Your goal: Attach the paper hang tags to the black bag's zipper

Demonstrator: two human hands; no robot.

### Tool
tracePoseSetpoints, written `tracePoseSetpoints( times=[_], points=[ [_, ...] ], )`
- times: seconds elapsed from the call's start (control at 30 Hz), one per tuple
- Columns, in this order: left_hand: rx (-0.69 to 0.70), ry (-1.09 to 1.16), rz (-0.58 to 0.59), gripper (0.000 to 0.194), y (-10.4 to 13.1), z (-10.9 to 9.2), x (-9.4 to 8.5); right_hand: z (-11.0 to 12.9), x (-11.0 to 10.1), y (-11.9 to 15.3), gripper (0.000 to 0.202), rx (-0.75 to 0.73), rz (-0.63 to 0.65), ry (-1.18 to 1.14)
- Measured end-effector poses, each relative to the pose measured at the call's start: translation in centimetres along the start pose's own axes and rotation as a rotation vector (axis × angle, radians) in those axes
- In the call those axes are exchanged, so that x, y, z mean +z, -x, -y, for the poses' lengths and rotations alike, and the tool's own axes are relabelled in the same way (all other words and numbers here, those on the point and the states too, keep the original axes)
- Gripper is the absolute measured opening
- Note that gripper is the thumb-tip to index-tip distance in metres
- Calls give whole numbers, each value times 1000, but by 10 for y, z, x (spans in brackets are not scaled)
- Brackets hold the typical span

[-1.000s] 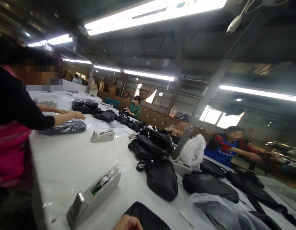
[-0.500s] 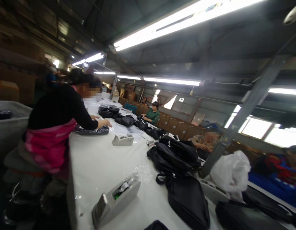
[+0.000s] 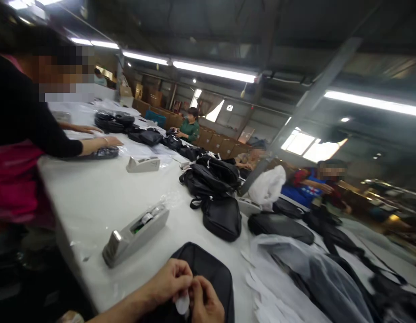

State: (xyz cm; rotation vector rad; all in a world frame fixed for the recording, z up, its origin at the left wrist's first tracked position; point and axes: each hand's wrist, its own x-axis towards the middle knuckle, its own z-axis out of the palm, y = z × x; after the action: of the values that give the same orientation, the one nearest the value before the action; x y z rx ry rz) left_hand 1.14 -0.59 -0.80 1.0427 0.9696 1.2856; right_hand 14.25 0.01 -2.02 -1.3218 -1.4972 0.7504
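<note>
At the bottom of the view my left hand (image 3: 169,281) and my right hand (image 3: 204,303) meet over a black bag (image 3: 208,271) lying on the white table (image 3: 93,202). Both pinch a small white piece (image 3: 182,305) between their fingertips. A grey tape dispenser (image 3: 134,235) stands just left of the bag.
A co-worker in a black top and pink apron (image 3: 16,148) leans over the table at left, hands on a bagged item. Several black bags (image 3: 214,188), a second tape dispenser (image 3: 142,163) and clear plastic sleeves (image 3: 295,273) lie along the table. Other people sit at right.
The view swung left and up, then dropped back down. My two hands have come into view, joined on the white piece over the black bag.
</note>
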Motion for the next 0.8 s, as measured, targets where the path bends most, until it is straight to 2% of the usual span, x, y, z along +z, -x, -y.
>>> tracePoseSetpoints(
  times=[0.23,0.33,0.4,0.5,0.53,0.67,0.8],
  points=[
    [2,19,-15,29,-5,17,-2,2,2,-2,26,-120,91,-109],
    [18,92,-34,36,-6,21,-1,4,1,-1,32,-74,104,-211],
    [21,130,-26,37,-3,19,-1,3,-6,0,42,-22,37,-261],
    [33,225,-25,37,6,11,-3,1,-23,3,48,-58,-174,-126],
    [43,265,-36,37,10,8,-4,1,-28,5,47,-89,-202,-37],
    [78,294,-144,39,25,2,-9,2,-37,24,44,-202,-122,241],
    [77,136,-248,56,44,-1,-10,15,-38,45,28,-123,-118,179]
  ],
)
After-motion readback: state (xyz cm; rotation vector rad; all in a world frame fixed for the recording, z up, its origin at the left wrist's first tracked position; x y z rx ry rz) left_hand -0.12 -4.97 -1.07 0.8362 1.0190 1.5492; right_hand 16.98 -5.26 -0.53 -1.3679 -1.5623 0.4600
